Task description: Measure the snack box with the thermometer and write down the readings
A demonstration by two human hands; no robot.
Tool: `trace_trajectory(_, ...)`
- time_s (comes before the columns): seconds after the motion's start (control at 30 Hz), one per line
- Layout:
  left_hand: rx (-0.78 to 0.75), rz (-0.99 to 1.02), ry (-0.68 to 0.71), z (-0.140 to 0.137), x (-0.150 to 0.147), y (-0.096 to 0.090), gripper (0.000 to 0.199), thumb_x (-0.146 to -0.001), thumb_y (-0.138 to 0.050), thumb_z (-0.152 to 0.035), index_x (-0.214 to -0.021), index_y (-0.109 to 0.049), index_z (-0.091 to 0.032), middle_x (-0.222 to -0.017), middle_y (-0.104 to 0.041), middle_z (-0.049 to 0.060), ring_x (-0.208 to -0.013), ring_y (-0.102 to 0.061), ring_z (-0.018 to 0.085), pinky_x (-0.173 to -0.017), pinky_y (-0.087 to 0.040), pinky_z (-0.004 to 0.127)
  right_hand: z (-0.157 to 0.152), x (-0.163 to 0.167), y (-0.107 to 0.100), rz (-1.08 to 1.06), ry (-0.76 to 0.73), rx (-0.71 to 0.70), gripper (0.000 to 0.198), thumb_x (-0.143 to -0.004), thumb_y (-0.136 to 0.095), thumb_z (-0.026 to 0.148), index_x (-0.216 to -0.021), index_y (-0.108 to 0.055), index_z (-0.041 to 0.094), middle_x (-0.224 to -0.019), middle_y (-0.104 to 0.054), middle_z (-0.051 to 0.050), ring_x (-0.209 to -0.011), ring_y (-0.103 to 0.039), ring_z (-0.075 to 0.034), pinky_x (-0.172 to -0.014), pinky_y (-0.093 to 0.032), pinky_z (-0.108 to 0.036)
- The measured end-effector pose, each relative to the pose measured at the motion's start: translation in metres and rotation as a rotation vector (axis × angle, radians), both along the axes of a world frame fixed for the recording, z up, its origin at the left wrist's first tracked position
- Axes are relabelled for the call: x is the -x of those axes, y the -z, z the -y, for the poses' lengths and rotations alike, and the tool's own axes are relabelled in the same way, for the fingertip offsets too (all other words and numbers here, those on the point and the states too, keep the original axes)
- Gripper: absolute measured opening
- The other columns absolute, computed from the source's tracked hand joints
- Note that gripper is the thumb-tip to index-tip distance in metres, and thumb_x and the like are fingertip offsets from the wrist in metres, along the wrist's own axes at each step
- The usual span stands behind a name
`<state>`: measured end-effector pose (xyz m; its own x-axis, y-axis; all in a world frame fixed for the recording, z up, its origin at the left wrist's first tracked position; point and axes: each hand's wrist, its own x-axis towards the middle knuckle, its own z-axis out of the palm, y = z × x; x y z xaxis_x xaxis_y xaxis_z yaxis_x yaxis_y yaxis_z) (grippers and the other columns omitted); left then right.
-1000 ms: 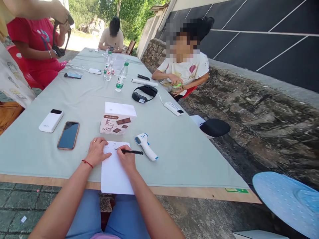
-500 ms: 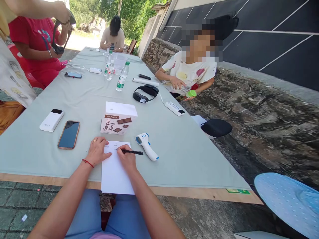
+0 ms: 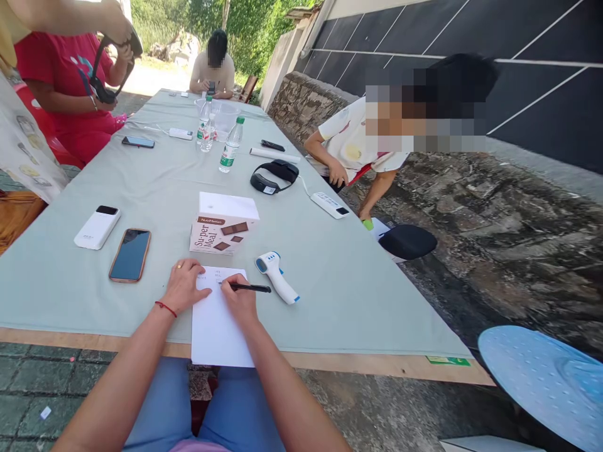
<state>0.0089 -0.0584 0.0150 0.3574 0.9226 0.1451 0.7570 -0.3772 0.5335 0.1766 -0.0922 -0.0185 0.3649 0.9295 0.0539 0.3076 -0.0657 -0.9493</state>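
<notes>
1. Gripping the black pen (image 3: pixel 253 288), the right hand (image 3: pixel 241 304) wraps its fingers round the barrel — tip down at the paper (image 3: pixel 217 336).
2. Spread out, the left hand (image 3: pixel 184 286) rests thumb and fingertips on the paper's upper left edge.
3. And the paper lies on the table (image 3: pixel 353 301), just before the Super Meal box (image 3: pixel 221 229) — white thermometer (image 3: pixel 279 279) to its right.

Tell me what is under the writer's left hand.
The left hand lies partly on the white paper, partly over the tablecloth. Faint writing shows beside it; anything directly beneath is covered.
</notes>
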Motion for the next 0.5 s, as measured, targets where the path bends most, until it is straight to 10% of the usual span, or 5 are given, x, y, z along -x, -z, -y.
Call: trace_trajectory(0.5,0.009,-0.002,-0.004,0.0002,-0.0002,-0.003,0.034,-0.07,-0.08,-0.026,-0.099,-0.064,-0.021,-0.117,-0.062,0.009,-0.117,-0.052,0.031,-0.102,-0.043,0.05,0.0009,-0.0009,-0.0033,-0.079,0.084,-0.055,0.019,-0.068,-0.054,0.042,-0.063,-0.051,0.024,-0.059,-0.054,0.003,-0.06,-0.047,-0.016,-0.059,-0.04,-0.029)
